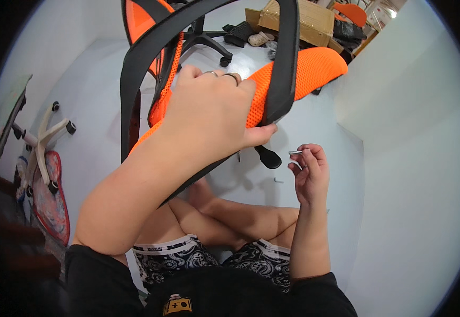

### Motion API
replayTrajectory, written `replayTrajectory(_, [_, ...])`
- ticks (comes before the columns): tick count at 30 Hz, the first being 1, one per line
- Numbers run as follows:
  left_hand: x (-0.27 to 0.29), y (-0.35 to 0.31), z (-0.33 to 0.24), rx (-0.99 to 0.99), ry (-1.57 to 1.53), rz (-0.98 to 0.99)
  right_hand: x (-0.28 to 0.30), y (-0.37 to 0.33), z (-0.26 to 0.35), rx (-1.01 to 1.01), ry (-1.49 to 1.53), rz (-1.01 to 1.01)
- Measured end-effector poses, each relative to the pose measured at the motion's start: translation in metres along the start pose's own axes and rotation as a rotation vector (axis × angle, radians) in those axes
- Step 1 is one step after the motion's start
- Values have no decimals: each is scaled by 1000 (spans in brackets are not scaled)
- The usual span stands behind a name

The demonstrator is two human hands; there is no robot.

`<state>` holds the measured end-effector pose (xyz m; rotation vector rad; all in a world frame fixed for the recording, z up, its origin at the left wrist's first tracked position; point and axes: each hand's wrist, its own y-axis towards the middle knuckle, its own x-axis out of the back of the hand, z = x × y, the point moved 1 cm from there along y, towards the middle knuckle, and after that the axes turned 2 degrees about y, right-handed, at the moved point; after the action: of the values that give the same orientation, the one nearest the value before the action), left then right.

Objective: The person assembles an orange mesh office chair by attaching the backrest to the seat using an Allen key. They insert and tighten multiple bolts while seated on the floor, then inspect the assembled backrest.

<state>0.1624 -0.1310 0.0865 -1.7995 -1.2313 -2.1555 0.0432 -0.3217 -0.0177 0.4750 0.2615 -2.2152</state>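
Head view, chair (261,84) under left grip (214,108), rod (296,152) in right grip (311,171)

We hold the orange-and-black chair (317,68) in our left hand (211,108), thumb at the lower corner of its black armrest loop (287,58) | our right hand (313,171) pinches a small silvery rod (296,152) | a small piece (278,180) lies on the floor (314,119)

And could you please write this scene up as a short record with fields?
Left hand: on the orange-and-black chair part, fingertips partly hidden
Right hand: pinching a small metal piece, off the chair part
Floor: another small metal piece, near the right hand
Far left: pale chair base with dark casters
Background: open cardboard box
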Motion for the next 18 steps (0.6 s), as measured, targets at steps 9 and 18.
replayTrajectory(9, [-4,-1,0,-99,-5,-187,-24,-73,67,277,146,606])
replayTrajectory(18, [2,0,-9,-66,18,-86,-66,-95,90,840,398,1186])
